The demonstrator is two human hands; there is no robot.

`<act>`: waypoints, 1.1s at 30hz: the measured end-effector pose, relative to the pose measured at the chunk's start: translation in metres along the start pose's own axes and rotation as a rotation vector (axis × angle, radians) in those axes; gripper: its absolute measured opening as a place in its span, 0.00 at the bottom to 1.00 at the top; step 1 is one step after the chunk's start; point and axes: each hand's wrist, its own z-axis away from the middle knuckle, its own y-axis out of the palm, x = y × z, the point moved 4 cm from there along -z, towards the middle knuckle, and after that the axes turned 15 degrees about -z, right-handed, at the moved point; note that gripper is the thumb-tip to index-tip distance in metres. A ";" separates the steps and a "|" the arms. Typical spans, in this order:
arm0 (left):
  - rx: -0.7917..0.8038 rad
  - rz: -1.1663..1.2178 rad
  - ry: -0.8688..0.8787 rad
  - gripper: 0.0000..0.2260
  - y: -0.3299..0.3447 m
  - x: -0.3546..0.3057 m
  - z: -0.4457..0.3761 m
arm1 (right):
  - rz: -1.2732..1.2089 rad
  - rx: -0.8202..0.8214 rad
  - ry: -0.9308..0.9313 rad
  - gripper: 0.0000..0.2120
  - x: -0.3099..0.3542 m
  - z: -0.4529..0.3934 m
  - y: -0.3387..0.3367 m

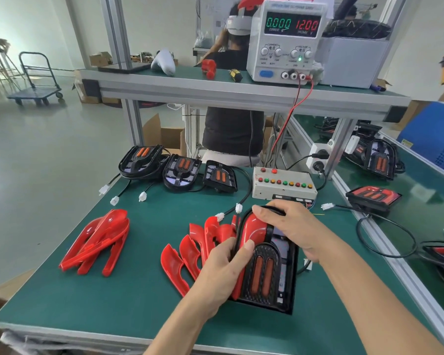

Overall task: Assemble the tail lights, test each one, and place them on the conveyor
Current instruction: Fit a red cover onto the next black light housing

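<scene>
Assembly in progress: red lens (253, 233) being pressed onto black housing (268, 275) at table (144, 298) centre, gripped by left hand (222, 267), pinched by right hand (290, 224). Three housings (180, 170) uncovered; testing, conveyor (420, 198) placement outstanding.

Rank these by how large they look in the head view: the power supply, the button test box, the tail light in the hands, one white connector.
1. Tail light, though nearness to the camera enlarges it.
2. Power supply, similar in apparent size, so this order is unsure.
3. Button test box.
4. White connector, clearly smallest.
</scene>
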 end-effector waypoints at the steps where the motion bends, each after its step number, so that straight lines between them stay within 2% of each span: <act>1: 0.019 0.031 0.004 0.18 0.000 0.001 0.001 | -0.010 0.022 0.007 0.24 0.000 0.000 -0.001; 6: 0.067 0.094 0.024 0.17 0.000 0.004 0.005 | -0.141 0.125 0.101 0.15 -0.001 -0.002 -0.007; 9: 0.095 0.061 0.035 0.16 -0.001 0.006 0.005 | -0.189 0.242 0.240 0.15 -0.003 0.001 -0.011; 11: 0.110 0.052 0.041 0.15 -0.001 0.007 0.005 | -0.225 0.272 0.256 0.13 -0.003 0.001 -0.011; 15: 0.100 0.057 0.054 0.16 -0.003 0.009 0.003 | -0.319 0.216 0.220 0.07 -0.009 0.001 -0.007; 20: 0.076 0.043 0.056 0.15 -0.004 0.014 0.004 | -0.352 0.127 0.205 0.15 -0.020 0.005 -0.004; 25: 0.053 0.019 0.048 0.15 -0.003 0.011 0.005 | -0.318 0.084 0.178 0.16 -0.020 0.004 -0.003; 30: 0.182 0.042 0.046 0.18 -0.011 0.002 0.003 | -0.322 0.025 0.212 0.19 -0.024 0.001 -0.011; 33: 0.194 0.081 0.024 0.18 -0.013 0.010 0.007 | -0.405 -0.007 0.272 0.19 -0.026 0.000 -0.023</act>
